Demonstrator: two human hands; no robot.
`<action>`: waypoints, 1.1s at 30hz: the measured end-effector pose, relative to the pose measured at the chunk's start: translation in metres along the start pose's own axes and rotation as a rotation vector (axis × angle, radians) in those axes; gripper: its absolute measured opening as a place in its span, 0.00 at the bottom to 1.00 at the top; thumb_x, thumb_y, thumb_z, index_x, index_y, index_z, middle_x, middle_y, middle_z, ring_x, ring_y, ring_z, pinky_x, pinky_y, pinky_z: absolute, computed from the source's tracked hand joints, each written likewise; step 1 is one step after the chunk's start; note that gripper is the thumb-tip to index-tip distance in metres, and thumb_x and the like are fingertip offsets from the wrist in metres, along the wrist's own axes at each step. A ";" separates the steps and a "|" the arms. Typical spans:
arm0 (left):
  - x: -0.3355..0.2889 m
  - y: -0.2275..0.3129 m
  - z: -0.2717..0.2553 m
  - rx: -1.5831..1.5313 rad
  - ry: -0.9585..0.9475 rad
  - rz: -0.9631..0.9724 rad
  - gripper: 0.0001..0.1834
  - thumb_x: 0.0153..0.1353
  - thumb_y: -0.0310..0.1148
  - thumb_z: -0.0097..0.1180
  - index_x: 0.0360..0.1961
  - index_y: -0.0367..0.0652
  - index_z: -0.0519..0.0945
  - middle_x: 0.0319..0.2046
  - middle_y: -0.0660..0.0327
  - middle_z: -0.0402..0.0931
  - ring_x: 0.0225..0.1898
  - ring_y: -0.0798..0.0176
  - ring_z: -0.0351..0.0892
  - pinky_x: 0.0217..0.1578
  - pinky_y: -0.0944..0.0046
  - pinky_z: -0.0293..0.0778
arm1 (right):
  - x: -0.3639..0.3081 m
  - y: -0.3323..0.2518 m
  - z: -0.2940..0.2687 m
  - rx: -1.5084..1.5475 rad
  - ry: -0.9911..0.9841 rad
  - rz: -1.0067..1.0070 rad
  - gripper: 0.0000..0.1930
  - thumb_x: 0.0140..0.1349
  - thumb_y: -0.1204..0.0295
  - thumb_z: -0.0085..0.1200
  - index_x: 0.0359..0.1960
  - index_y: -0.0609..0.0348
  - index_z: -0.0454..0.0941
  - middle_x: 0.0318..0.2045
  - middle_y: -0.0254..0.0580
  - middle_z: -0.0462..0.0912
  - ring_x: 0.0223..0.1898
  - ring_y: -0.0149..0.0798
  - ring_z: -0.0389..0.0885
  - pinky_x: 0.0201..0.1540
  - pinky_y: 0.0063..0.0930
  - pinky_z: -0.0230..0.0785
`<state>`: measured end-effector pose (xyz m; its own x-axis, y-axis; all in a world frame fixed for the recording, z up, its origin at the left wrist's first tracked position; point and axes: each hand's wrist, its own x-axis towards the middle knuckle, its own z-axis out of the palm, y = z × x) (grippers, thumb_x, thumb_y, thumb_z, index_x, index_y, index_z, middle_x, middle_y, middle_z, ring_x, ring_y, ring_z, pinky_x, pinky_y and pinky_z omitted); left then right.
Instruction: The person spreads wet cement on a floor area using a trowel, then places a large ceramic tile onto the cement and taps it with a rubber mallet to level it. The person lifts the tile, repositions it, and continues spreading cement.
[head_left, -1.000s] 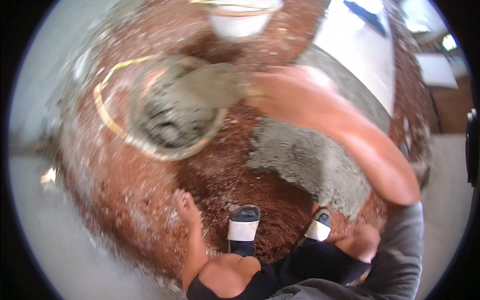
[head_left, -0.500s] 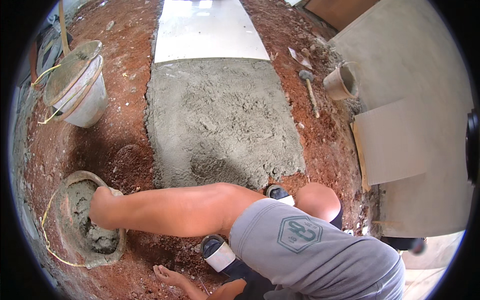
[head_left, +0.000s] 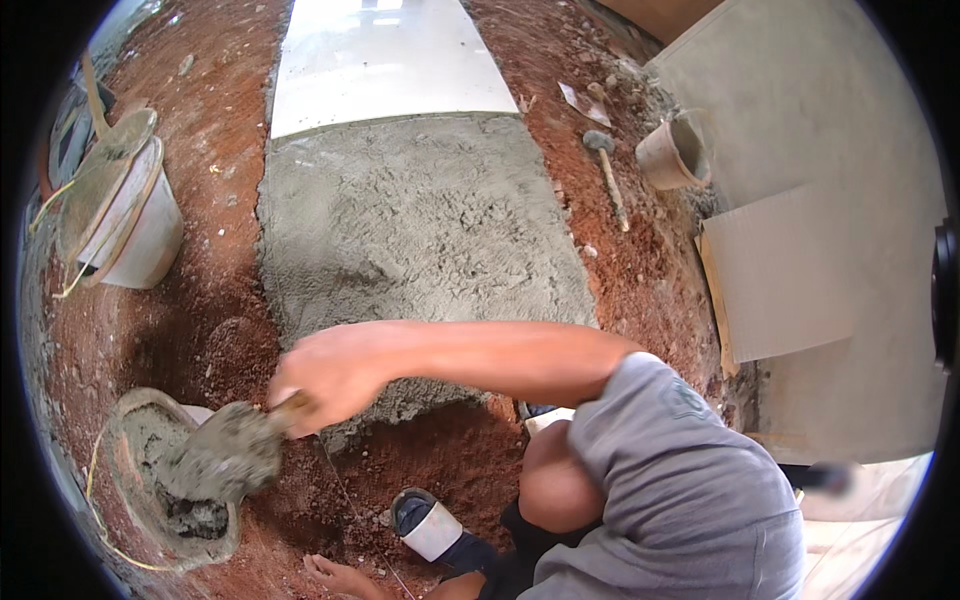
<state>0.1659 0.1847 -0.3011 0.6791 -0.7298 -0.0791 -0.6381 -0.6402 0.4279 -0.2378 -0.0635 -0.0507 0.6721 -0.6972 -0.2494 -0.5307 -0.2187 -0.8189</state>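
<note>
My right hand (head_left: 335,375) is closed round the short wooden handle of a trowel (head_left: 294,408). Its blade is heaped with wet grey mortar (head_left: 228,455), partly over the rim of a mortar bucket (head_left: 130,510) at my lower left. More mortar sits in that bucket, and a yellow cord handle hangs off its side. My left hand (head_left: 340,577) is low in the picture, beside my foot, with fingers stretched out and nothing visible in it. Beyond my right arm lies a bed of grey mortar (head_left: 420,200), its surface rough in the middle.
A glossy white slab (head_left: 395,70) adjoins the far edge of the mortar bed. Red soil (head_left: 215,190) flanks it. Stacked buckets (head_left: 145,235) stand at the left. On the right are a mallet (head_left: 610,180), a small bucket (head_left: 670,160) and a pale panel (head_left: 785,280) against the wall.
My right hand has come up and right out of the mortar bucket, bringing out the loaded trowel. The view has shifted slightly. My left hand stays low, beside my foot.
</note>
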 end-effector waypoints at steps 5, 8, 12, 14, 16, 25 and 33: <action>-0.016 0.038 -0.016 -0.085 0.006 0.137 0.24 0.69 0.47 0.46 0.51 0.36 0.78 0.48 0.44 0.76 0.51 0.42 0.74 0.52 0.49 0.70 | -0.147 0.051 -0.003 0.284 0.306 0.350 0.20 0.63 0.56 0.51 0.50 0.56 0.79 0.34 0.44 0.83 0.35 0.39 0.79 0.38 0.41 0.72; -0.020 0.060 -0.020 -0.067 0.009 0.214 0.24 0.68 0.47 0.47 0.49 0.36 0.79 0.47 0.43 0.77 0.49 0.40 0.74 0.51 0.48 0.69 | -0.219 0.072 -0.004 0.356 0.621 0.568 0.22 0.64 0.57 0.47 0.55 0.53 0.76 0.37 0.43 0.81 0.38 0.40 0.78 0.40 0.43 0.72; -0.021 0.075 -0.023 0.044 -0.007 0.313 0.24 0.68 0.47 0.48 0.48 0.34 0.79 0.46 0.42 0.77 0.49 0.40 0.74 0.51 0.48 0.69 | -0.263 0.133 -0.003 0.093 1.031 1.107 0.23 0.63 0.60 0.47 0.60 0.51 0.71 0.37 0.47 0.78 0.40 0.42 0.78 0.43 0.45 0.73; -0.021 0.078 -0.025 0.097 -0.011 0.364 0.24 0.68 0.46 0.48 0.48 0.33 0.79 0.46 0.42 0.77 0.49 0.40 0.74 0.52 0.48 0.69 | -0.258 0.187 -0.010 -0.235 1.192 1.173 0.22 0.64 0.60 0.47 0.59 0.52 0.70 0.40 0.49 0.76 0.42 0.45 0.78 0.44 0.45 0.74; -0.023 0.079 -0.028 0.147 -0.015 0.409 0.24 0.68 0.46 0.48 0.48 0.32 0.78 0.46 0.41 0.77 0.49 0.40 0.74 0.52 0.47 0.69 | -0.265 0.231 -0.021 -0.342 1.222 1.238 0.21 0.66 0.60 0.47 0.58 0.52 0.71 0.39 0.50 0.75 0.43 0.48 0.78 0.44 0.45 0.74; -0.044 0.093 -0.027 0.290 0.016 0.447 0.25 0.67 0.46 0.49 0.46 0.30 0.79 0.46 0.40 0.77 0.50 0.39 0.74 0.54 0.46 0.69 | -0.323 0.314 -0.126 0.372 0.975 1.023 0.22 0.69 0.61 0.42 0.61 0.55 0.69 0.27 0.42 0.75 0.29 0.37 0.77 0.33 0.33 0.74; -0.047 0.115 -0.018 0.296 -0.018 0.484 0.26 0.66 0.46 0.49 0.46 0.29 0.79 0.47 0.39 0.77 0.51 0.38 0.73 0.54 0.46 0.68 | -0.346 0.268 -0.065 0.052 0.582 1.085 0.22 0.73 0.56 0.32 0.40 0.61 0.75 0.25 0.36 0.73 0.27 0.33 0.70 0.35 0.38 0.70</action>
<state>0.0674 0.1498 -0.2318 0.2795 -0.9590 0.0467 -0.9512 -0.2700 0.1491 -0.6461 0.0747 -0.1503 -0.4413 -0.7037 -0.5569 -0.6401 0.6818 -0.3542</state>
